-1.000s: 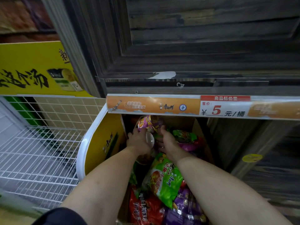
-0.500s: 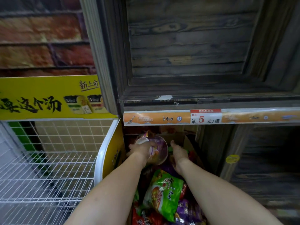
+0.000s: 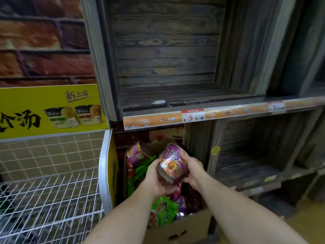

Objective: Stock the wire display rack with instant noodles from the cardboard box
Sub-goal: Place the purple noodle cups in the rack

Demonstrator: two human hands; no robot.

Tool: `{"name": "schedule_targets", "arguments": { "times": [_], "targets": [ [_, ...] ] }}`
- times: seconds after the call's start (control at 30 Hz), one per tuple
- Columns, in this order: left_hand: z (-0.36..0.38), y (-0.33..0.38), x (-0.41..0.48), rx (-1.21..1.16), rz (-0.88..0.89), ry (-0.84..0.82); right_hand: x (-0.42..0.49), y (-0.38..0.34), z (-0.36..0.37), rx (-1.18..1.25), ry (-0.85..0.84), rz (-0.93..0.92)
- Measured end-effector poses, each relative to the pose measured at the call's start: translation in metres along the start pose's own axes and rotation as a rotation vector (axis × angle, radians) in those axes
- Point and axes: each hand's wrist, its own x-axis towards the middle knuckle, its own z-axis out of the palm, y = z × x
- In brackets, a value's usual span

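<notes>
Both hands hold a purple noodle cup (image 3: 173,163) above the cardboard box (image 3: 182,228), tilted with its base toward the camera. The left hand (image 3: 156,178) cups it from below and the side, fingers curled under the base; the right hand (image 3: 191,170) grips its far side, thumb over the rim end. The box (packed with green, red and purple noodle packets (image 3: 162,211)) sits between the white wire rack (image 3: 47,196) and dark wooden shelves (image 3: 246,175). A price strip (image 3: 192,117) reads 5.
</notes>
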Motion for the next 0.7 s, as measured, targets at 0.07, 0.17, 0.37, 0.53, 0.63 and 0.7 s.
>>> {"name": "schedule_targets", "arguments": {
  "times": [0.07,0.17,0.37,0.53,0.63,0.7],
  "targets": [
    [0.0,-0.007,-0.014,0.024,-0.012,-0.055,-0.017,0.002,-0.009,0.003,0.032,-0.026],
    [0.002,-0.016,-0.043,0.0,-0.037,-0.077,-0.042,0.003,-0.024,-0.014,0.043,-0.038],
    [0.015,-0.04,-0.106,0.049,0.026,-0.022,-0.106,0.001,-0.052,-0.086,-0.066,-0.105],
    [0.023,-0.087,-0.158,0.115,0.048,0.103,-0.157,0.016,-0.085,-0.112,-0.233,-0.09],
    [0.017,-0.121,-0.2,0.135,0.047,0.201,-0.19,0.032,-0.098,-0.206,-0.309,-0.044],
    [0.009,-0.137,-0.229,0.113,0.064,0.218,-0.215,0.043,-0.092,-0.269,-0.352,0.006]
  ]
}}
